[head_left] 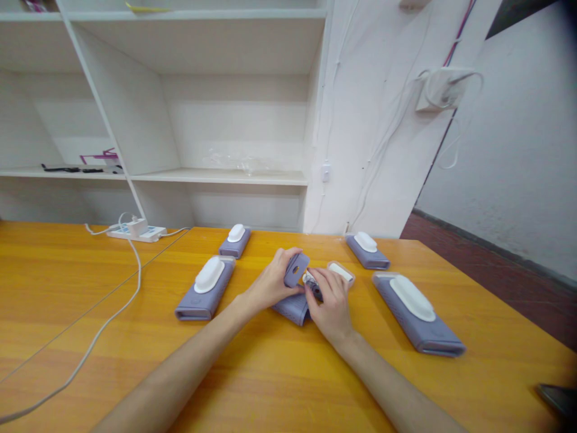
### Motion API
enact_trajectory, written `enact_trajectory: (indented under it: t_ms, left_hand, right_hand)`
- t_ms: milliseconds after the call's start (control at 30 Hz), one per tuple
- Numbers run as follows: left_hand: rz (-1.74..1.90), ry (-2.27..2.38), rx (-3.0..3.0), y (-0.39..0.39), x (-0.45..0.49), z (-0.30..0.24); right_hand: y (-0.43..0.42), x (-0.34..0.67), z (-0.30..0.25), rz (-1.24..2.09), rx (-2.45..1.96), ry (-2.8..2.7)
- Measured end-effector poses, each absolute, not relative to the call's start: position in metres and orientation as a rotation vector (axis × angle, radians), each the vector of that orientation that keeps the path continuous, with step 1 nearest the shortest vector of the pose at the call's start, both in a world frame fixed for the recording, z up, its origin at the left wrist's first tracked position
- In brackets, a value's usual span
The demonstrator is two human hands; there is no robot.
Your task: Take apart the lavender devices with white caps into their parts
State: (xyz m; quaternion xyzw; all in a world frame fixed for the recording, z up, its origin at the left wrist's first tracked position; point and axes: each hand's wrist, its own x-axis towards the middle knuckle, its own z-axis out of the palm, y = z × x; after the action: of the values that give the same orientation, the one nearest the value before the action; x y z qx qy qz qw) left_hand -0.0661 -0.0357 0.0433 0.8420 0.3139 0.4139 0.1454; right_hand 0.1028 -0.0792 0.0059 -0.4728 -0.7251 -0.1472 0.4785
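Note:
Near the middle of the table my left hand (276,281) is closed on a small purple plate with a hole (296,270), held upright. Close beside it, my right hand (332,300) pinches a small white and dark grey part (312,284), mostly covered by the fingers. Below both hands a purple sleeve-like housing (292,309) lies on the table, partly hidden. Just behind my right hand is a white oval piece with a clear pinkish rim (341,273). Whether the small part touches the plate, I cannot tell.
Purple housings with white oval tops stand at left (205,288), back left (235,240), back right (367,250) and right (419,314). A power strip (137,230) trails a white cable (110,322) across the wooden table. Behind rise white shelves (225,176). A dark object (558,398) lies at the right edge.

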Motion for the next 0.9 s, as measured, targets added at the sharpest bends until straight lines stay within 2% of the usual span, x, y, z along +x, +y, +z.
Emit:
enact_trajectory:
  t_ms: [567, 767, 900]
  left_hand:
    - [1.073, 1.006, 2.777, -0.044, -0.058, 0.06]
    - [1.195, 0.939, 2.57, -0.029, -0.064, 0.054]
    - [1.48, 1.173, 2.299, -0.008, -0.089, 0.066]
  right_hand:
    - [-0.079, 0.1, 0.009, -0.492, -1.228, -1.853]
    - [-0.076, 0.101, 0.008, -0.539, -1.249, -1.865]
    - [-0.075, 0.108, 0.006, -0.516, -1.281, -1.823]
